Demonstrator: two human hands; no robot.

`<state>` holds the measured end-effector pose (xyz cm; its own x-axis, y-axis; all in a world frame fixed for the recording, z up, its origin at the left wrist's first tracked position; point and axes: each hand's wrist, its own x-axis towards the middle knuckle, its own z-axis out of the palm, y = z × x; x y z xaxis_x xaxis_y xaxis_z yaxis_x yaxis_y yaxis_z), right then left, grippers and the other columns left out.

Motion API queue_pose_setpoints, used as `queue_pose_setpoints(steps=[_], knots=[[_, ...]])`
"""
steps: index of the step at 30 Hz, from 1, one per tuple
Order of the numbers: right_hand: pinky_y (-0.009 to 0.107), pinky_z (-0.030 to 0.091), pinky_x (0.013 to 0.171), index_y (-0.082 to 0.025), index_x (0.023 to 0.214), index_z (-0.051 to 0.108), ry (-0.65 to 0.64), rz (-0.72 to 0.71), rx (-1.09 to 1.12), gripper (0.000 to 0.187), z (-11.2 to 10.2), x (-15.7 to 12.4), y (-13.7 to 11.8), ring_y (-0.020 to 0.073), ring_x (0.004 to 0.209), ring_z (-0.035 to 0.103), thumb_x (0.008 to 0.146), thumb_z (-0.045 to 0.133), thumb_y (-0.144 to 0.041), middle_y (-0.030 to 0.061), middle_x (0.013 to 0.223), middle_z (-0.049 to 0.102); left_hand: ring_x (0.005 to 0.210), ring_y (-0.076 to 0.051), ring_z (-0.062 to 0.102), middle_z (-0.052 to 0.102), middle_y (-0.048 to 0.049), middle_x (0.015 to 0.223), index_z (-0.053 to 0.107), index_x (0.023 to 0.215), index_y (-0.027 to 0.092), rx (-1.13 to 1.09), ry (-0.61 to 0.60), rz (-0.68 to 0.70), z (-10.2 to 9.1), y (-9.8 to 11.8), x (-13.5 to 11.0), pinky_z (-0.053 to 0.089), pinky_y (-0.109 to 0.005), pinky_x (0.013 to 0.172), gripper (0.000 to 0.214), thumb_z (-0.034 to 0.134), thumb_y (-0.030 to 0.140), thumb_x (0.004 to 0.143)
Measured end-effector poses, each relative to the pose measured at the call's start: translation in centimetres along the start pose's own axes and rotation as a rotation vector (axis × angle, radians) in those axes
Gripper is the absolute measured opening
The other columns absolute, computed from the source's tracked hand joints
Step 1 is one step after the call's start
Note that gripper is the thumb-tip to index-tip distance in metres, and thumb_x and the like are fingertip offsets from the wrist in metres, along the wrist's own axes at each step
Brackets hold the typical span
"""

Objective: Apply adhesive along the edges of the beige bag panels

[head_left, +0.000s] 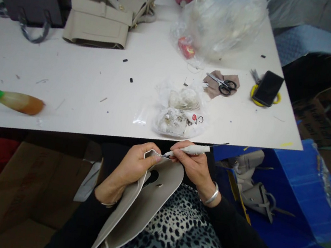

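Note:
My left hand (135, 165) pinches the edge of a beige handbag (151, 210) that lies open over my lap, its flap raised. A dark round spot and a small metal piece show on the flap's inner side. In my right hand (193, 164) is a white pen-like tool (196, 149) with a thin tip; its exact kind I cannot make out. That tip meets the bag's edge beside my left fingertips. Just beyond my hands, a clear plastic bag (175, 121) with whitish contents rests on the white table (73, 83).
Black-handled scissors (225, 86) lie on a brown cloth scrap; a phone (268, 88) rests on a yellow ring. A beige handbag (98, 19) and a bottle with orange liquid (23, 103) stand left. At right, a blue bin (296, 192) holds more bags.

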<state>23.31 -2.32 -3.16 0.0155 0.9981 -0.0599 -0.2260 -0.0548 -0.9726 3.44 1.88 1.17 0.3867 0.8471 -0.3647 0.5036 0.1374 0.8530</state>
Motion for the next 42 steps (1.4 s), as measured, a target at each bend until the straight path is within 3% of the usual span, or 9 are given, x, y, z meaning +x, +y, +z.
queue_pose_setpoints(steps=[7, 11, 14, 20, 31, 37, 42], knots=[[0.024, 0.055, 0.059, -0.021, 0.098, 0.075, 0.342, -0.132, 0.183, 0.022, -0.9, -2.5, 0.5, 0.0141, 0.064, 0.069, 0.098, 0.077, -0.043, 0.0015, 0.079, 0.077, 0.067, -0.017, 0.054, 0.063, 0.0007, 0.070, 0.069, 0.080, 0.019, -0.015, 0.059, 0.029, 0.9, -0.1, -0.8, 0.041, -0.030, 0.067, 0.016, 0.070, 0.035, 0.082], [0.023, 0.054, 0.058, -0.024, 0.119, 0.070, 0.400, -0.163, 0.134, 0.028, -1.5, -3.8, -0.3, 0.0141, 0.064, 0.071, 0.105, 0.065, -0.048, 0.0031, 0.086, 0.080, 0.065, -0.015, 0.053, 0.062, 0.0011, 0.069, 0.068, 0.078, 0.019, -0.062, -0.008, 0.038, 1.2, 0.8, -1.1, 0.040, -0.028, 0.064, 0.018, 0.073, 0.036, 0.080], [0.025, 0.056, 0.062, -0.024, 0.118, 0.067, 0.423, -0.169, 0.094, 0.027, -1.4, -4.7, -1.0, 0.0154, 0.068, 0.074, 0.109, 0.058, -0.048, 0.0031, 0.087, 0.080, 0.062, -0.014, 0.052, 0.061, 0.0017, 0.068, 0.069, 0.078, 0.018, -0.075, -0.034, 0.032, 1.3, 1.6, -1.3, 0.040, -0.027, 0.061, 0.021, 0.076, 0.038, 0.078], [0.026, 0.055, 0.072, -0.022, 0.093, 0.067, 0.441, -0.231, 0.032, 0.016, -0.4, -6.0, -2.4, 0.0155, 0.079, 0.072, 0.095, 0.078, -0.033, 0.0015, 0.089, 0.078, 0.059, -0.014, 0.051, 0.060, 0.0018, 0.064, 0.069, 0.079, 0.018, -0.035, -0.047, 0.017, 1.5, 2.9, -1.8, 0.039, -0.027, 0.058, 0.024, 0.078, 0.040, 0.075], [0.029, 0.055, 0.074, -0.023, 0.093, 0.064, 0.438, -0.252, -0.042, 0.017, -0.5, -7.1, -2.6, 0.0169, 0.079, 0.071, 0.094, 0.078, -0.032, -0.0006, 0.086, 0.075, 0.059, -0.016, 0.054, 0.063, 0.0008, 0.066, 0.071, 0.080, 0.019, -0.055, -0.035, 0.035, 2.1, 3.3, -1.3, 0.039, -0.027, 0.056, 0.020, 0.079, 0.036, 0.073], [0.038, 0.057, 0.091, -0.025, 0.102, 0.062, 0.314, -0.340, -0.163, 0.028, -0.4, -7.2, -1.9, 0.0212, 0.097, 0.073, 0.090, 0.086, -0.033, 0.0014, 0.104, 0.078, 0.058, -0.014, 0.048, 0.057, 0.0030, 0.063, 0.073, 0.080, 0.019, -0.035, -0.008, 0.093, 2.5, 3.0, -1.0, 0.035, -0.027, 0.057, 0.018, 0.081, 0.033, 0.072], [0.039, 0.058, 0.091, -0.026, 0.104, 0.058, 0.197, -0.363, -0.326, 0.037, 0.2, -6.9, -1.9, 0.0219, 0.098, 0.072, 0.089, 0.087, -0.043, 0.0015, 0.106, 0.076, 0.061, -0.014, 0.048, 0.059, 0.0020, 0.066, 0.073, 0.081, 0.019, -0.065, -0.017, 0.121, 2.4, 2.7, -1.2, 0.035, -0.027, 0.058, 0.017, 0.080, 0.031, 0.073]])
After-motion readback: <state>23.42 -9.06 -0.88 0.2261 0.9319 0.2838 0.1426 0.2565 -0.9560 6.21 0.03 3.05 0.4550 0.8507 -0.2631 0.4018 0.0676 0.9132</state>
